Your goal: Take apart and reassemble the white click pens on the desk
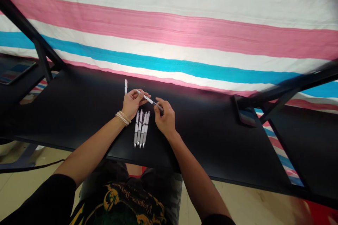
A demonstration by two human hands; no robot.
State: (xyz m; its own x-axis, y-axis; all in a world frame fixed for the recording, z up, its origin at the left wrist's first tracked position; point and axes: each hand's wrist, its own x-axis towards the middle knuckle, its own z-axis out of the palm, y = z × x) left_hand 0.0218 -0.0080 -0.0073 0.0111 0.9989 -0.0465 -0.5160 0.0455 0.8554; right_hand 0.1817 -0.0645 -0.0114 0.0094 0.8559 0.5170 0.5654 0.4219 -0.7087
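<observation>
Both my hands hold one white pen (pixel 148 100) just above a black table (pixel 79 112). My left hand (pixel 133 102), with a beaded bracelet on the wrist, pinches the pen's far end. My right hand (pixel 166 116) pinches its dark near tip. Between my wrists a row of several white pens (pixel 141 128) lies side by side on the table, tips toward me. One more white pen (pixel 126 86) lies alone beyond my left hand.
A pink, white and blue striped cloth (pixel 185 24) hangs behind the table. Black frame bars (pixel 29 30) slant at the left and the right (pixel 290 88). A small dark tray-like object (pixel 14 68) sits at the far left.
</observation>
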